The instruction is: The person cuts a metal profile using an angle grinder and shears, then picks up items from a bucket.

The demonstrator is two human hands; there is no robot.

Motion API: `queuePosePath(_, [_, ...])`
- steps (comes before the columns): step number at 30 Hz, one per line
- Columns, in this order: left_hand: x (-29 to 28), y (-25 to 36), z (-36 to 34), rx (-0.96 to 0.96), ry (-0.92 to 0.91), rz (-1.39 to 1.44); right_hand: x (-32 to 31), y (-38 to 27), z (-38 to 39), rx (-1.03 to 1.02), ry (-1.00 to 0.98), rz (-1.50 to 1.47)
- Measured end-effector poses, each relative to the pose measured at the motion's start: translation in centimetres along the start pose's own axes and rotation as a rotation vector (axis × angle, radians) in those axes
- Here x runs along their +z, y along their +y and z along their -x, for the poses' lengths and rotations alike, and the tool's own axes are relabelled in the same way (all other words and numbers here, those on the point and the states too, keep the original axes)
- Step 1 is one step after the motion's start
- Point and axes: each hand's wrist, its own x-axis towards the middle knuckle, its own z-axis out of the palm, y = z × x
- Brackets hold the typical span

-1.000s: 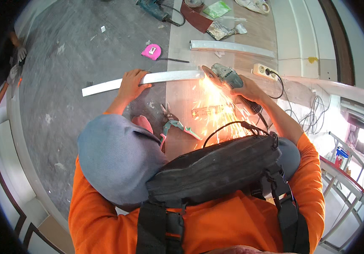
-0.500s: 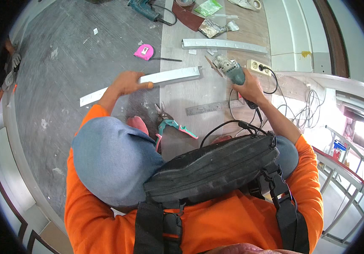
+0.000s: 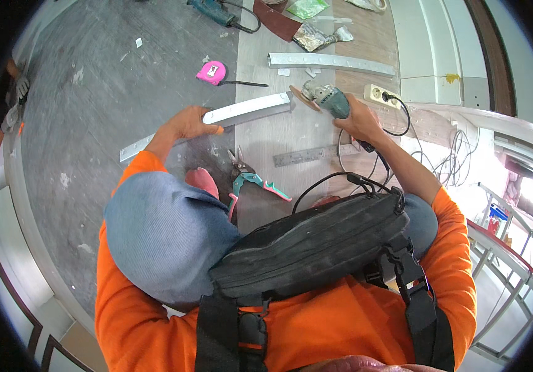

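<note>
My left hand [image 3: 188, 123] is closed around a long pale metal profile [image 3: 255, 108], which slants up to the right above the floor. My right hand [image 3: 359, 120] grips a teal angle grinder [image 3: 334, 104] by its body. The grinder's brownish disc [image 3: 303, 98] is at the profile's right end; whether they touch I cannot tell. Below the profile lie tin snips [image 3: 245, 178] with teal and pink handles and a metal ruler [image 3: 307, 155]. Another metal profile [image 3: 328, 63] rests farther off on the floor.
A pink tape measure [image 3: 211, 72] and a teal corded power tool [image 3: 215, 12] lie beyond my left hand. A white socket strip [image 3: 380, 97] sits right of the grinder, with loose cables [image 3: 458, 160] nearby. At the far left show another person's gloved hands [image 3: 22, 87]. A metal ladder [image 3: 508, 260] stands right.
My right hand has brought the grinder slightly left, its disc now at the profile's end. The profile has turned a little in my left hand, showing more of its lower side.
</note>
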Motion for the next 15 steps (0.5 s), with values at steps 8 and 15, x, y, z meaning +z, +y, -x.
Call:
queuePosePath(8, [0.0,-0.6,-0.4,-0.016,0.011,-0.019,-0.1,0.1,-1.3,-0.09,0.01,0.075])
queuePosePath(15, [-0.5,0.8,0.3,-0.029,-0.021,-0.001,-0.6,-1.2,-1.7,-0.081,-0.042,0.13])
